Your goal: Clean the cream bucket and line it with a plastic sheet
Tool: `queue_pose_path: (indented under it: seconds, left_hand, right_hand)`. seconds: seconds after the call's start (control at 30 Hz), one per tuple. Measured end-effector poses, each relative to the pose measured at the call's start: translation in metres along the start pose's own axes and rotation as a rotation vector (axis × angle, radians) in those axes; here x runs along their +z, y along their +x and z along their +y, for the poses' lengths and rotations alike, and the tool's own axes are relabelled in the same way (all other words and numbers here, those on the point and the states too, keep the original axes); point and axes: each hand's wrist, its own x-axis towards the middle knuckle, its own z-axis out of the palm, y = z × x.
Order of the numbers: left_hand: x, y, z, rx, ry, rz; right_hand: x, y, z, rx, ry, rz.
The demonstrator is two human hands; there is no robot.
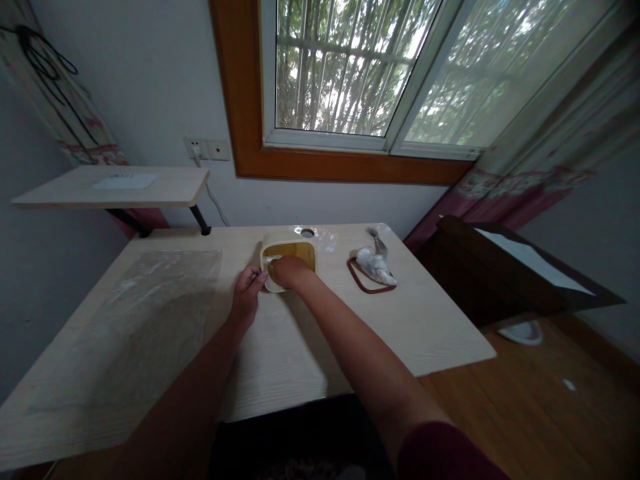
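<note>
While one inside, hands [246,288] at container [299,249].

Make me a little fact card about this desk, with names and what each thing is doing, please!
Left hand: touching the tub's left side
Right hand: reaching into the tub; fingertips hidden
Tub: pale outside, yellowish inside, on the desk
Right of tub: bunched whitish bag, partly over a brown frame
Left: clear plastic sheet
Behind desk: window

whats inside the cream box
The right hand reaches into the box, with a whitish thing beside it, too small to identify. Yellowish-brown inner surface shows beyond; whatever lies under the hand is hidden.
</note>
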Motion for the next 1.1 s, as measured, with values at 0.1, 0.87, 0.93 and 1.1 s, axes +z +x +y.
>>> queue_pose_path:
  seconds: [0.1, 0.87, 0.93, 1.1]
  left_hand:
    - [-0.002, 0.002, -0.004, -0.008, -0.022, -0.007]
    - [-0.005, 0.003, -0.012, -0.014, 0.003, 0.025]
    - [-0.005, 0.002, -0.011, -0.003, 0.009, 0.033]
    - [-0.004, 0.001, -0.013, 0.0, 0.018, 0.018]
  right_hand:
    - [0.003, 0.0, 0.004, -0.037, 0.007, 0.014]
    - [0.0, -0.083, 0.003, -0.222, 0.03, 0.139]
    - [0.002, -0.096, -0.001, -0.22, 0.049, 0.144]
    - [0.015, -0.12, -0.003, -0.141, 0.065, 0.179]
